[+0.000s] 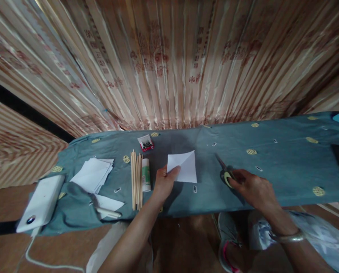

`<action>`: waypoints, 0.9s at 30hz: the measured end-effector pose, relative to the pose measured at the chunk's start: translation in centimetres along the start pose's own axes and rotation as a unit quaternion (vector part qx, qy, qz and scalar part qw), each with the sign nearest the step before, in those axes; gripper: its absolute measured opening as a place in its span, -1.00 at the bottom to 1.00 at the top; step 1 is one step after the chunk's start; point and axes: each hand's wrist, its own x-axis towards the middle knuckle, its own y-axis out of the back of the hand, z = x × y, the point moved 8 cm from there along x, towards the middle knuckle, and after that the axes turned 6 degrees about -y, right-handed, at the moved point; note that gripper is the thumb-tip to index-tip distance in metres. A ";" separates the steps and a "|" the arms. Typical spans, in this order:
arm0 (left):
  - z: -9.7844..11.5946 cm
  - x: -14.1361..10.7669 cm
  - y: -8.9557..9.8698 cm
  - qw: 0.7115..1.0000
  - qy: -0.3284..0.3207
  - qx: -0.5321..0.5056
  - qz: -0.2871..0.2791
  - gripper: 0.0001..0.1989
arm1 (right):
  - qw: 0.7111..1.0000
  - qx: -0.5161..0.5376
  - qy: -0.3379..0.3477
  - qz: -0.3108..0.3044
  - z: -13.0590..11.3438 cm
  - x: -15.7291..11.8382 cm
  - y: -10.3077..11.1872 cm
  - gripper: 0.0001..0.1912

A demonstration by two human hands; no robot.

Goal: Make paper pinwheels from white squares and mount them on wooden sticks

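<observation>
Two bare hands are ours, reaching over a narrow table. Our left hand (pixel 164 184) pinches a creased square of paper (pixel 188 167) by its lower left part, thumb on top. Our right hand (pixel 251 187), a bracelet (pixel 288 237) on its wrist, has its fingers closed around the handles of scissors (pixel 225 172); the blades point away from us, apart from the paper, and we cannot tell whether they are parted. With so little paper gripped, we judge a loose pinch could let it swing or bend, and blades brought in carelessly could nick our left thumb.

A wrinkled green-blue cloth (pixel 228 140) covers the table; a snag could drag things along. To our left lie a white device (pixel 42 201), a stack of paper (pixel 91 172), wooden sticks (pixel 135 180) and a glue stick (pixel 146 174). Farther back sits an open red box (pixel 146 148), contents small and dark. Beyond hangs a pleated, patterned curtain (pixel 158 91).
</observation>
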 end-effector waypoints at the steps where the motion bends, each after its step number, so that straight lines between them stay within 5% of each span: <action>1: -0.1 0.1 0.0 1.000 0.000 -0.004 0.001 -0.66 | 0.996 0.087 -0.010 -0.019 -0.3 0.0 -0.2 -0.75; 5: -0.1 0.3 0.1 1.000 0.005 -0.019 0.007 -0.67 | 0.900 0.408 -0.063 -0.140 -2.0 -0.6 -2.4 -0.62; 8: 0.0 0.3 0.3 0.999 0.009 -0.029 0.013 -0.67 | 0.812 0.521 -0.107 -0.242 -3.6 -1.6 -4.3 -0.57; 10: 0.2 0.4 0.6 0.999 0.006 -0.035 0.019 -0.67 | 0.778 0.549 -0.108 -0.287 -4.8 -2.2 -4.9 -0.56; 13: 0.6 0.5 1.1 0.999 0.005 -0.042 0.027 -0.65 | 0.771 0.557 -0.086 -0.297 -6.1 -2.8 -5.1 -0.54; 18: 1.1 0.8 2.0 0.997 0.004 -0.066 0.049 -0.62 | 0.802 0.537 0.005 -0.261 -8.5 -4.0 -4.7 -0.44; 27: 2.3 1.3 3.3 0.992 -0.028 -0.087 0.082 -0.59 | 0.751 0.532 0.080 -0.382 -11.6 -7.2 -5.6 -0.47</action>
